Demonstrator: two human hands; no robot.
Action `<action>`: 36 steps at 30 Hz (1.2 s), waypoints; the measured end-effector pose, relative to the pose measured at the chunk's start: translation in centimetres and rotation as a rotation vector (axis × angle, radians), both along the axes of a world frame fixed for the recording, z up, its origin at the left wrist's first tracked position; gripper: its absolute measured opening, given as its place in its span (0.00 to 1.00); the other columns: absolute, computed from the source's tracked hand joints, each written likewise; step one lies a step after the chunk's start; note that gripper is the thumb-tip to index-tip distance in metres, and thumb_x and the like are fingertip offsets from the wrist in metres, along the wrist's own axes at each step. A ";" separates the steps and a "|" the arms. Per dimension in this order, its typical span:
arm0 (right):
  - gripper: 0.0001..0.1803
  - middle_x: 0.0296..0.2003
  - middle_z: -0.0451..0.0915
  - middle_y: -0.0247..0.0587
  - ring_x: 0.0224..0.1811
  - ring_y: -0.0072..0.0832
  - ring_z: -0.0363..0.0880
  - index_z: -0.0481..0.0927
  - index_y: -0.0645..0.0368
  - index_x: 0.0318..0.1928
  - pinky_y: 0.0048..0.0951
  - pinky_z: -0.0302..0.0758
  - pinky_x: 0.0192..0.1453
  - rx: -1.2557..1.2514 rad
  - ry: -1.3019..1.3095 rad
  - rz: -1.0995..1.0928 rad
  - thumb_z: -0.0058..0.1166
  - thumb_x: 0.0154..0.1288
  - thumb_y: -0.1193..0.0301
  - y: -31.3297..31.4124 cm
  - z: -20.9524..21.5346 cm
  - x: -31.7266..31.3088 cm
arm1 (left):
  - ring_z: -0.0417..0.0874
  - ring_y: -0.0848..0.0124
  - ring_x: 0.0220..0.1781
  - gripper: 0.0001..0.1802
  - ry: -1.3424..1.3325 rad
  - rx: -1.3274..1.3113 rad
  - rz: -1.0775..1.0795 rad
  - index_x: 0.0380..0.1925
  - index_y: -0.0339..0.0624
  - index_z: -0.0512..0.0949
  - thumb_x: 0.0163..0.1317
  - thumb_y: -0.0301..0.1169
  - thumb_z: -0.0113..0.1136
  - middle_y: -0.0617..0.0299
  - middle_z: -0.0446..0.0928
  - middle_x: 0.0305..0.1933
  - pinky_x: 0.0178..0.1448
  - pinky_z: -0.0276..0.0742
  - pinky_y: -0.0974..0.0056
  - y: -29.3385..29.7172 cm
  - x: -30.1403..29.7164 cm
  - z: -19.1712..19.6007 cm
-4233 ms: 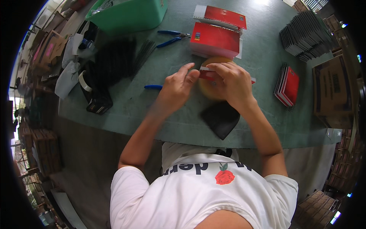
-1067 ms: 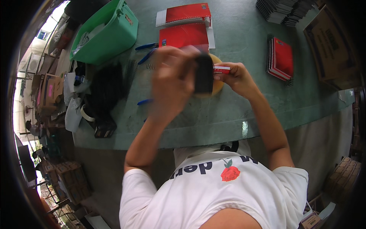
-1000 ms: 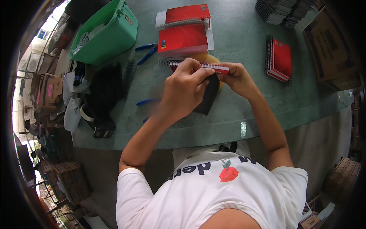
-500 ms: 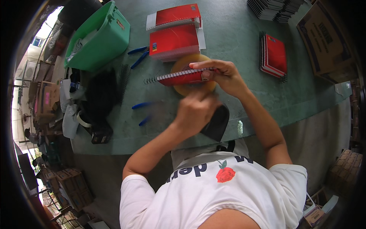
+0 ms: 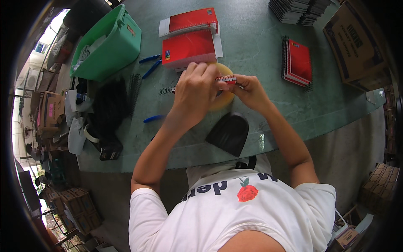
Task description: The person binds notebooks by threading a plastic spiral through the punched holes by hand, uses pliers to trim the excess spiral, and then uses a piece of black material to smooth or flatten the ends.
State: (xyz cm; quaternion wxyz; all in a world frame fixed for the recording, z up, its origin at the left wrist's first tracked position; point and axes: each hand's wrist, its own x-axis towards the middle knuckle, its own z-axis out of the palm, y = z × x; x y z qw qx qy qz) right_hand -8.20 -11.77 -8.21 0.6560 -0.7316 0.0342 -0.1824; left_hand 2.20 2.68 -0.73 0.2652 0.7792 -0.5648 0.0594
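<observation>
In from the table's (image 5: 260,46) near edge, our right hand (image 5: 250,89) pinches a red notebook (image 5: 229,80), presumably steadying it — our left hand (image 5: 194,90) curls over, its grip hidden.

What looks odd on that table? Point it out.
Nothing looks spilled or damaged; only the coil looks untidy: its bare end juts out left of the left hand, binding nothing there.

Dim-ish overall, blown-out light upper L, small glare on table (image 5: 261,124), fisheye-bent edges w/ black corners.
</observation>
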 end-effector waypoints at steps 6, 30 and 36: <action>0.10 0.26 0.81 0.38 0.30 0.12 0.72 0.80 0.63 0.42 0.23 0.72 0.34 -0.149 0.050 -0.050 0.55 0.61 0.74 -0.3 -0.3 -0.1 | 0.77 0.57 0.43 0.13 0.126 -0.054 -0.159 0.36 0.36 0.77 0.53 0.31 0.63 0.52 0.77 0.36 0.46 0.72 0.58 -0.7 0.2 -0.1; 0.18 0.51 0.77 0.47 0.52 0.30 0.77 0.77 0.56 0.53 0.31 0.74 0.55 -0.696 -0.036 -0.840 0.50 0.62 0.80 -10.6 5.4 -9.6 | 0.77 0.59 0.46 0.16 0.014 -0.229 0.284 0.44 0.41 0.78 0.54 0.29 0.64 0.55 0.76 0.43 0.50 0.72 0.59 5.3 2.7 -0.1; 0.21 0.57 0.74 0.36 0.64 0.36 0.66 0.75 0.50 0.56 0.38 0.61 0.67 -1.088 0.180 -0.625 0.51 0.61 0.76 -13.0 -1.0 -10.6 | 0.77 0.50 0.46 0.16 0.046 0.559 0.830 0.41 0.35 0.76 0.56 0.34 0.60 0.45 0.76 0.43 0.49 0.73 0.53 15.4 9.6 -6.7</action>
